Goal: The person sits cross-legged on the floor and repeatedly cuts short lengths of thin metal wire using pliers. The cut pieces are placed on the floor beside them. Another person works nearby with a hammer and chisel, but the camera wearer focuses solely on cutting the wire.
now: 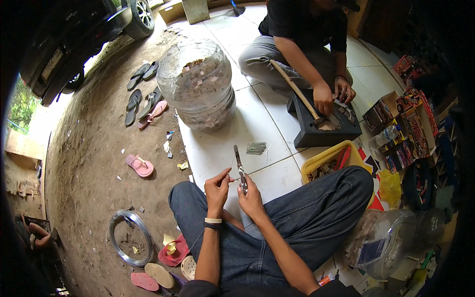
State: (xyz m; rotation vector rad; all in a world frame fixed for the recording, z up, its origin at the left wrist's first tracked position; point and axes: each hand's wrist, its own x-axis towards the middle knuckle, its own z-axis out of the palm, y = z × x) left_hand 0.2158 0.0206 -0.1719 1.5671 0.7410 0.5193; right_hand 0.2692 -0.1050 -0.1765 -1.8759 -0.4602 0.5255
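Observation:
My left hand [216, 187] is closed in a pinch on a thin wire, which shows faintly beside the fingertips. My right hand [251, 200] grips a narrow, dark hand tool [238, 161] that looks like pliers, pointing up and away from me; its jaws are hard to make out. Both hands are close together above my crossed legs. On the white tiles just beyond them lies a small bundle of short cut wires [256, 148]. A coil of silvery wire [129, 237] rests on the dirt at my left, and a thin strand rises toward my left forearm.
Ahead, a person sits at a black block [324, 123] with a wooden-handled hammer [297, 91]. A large clear plastic container [197, 84] of scraps stands ahead left. At right are a yellow bin [326, 154], toy boxes and clear bottles. Sandals [140, 166] lie on the dirt.

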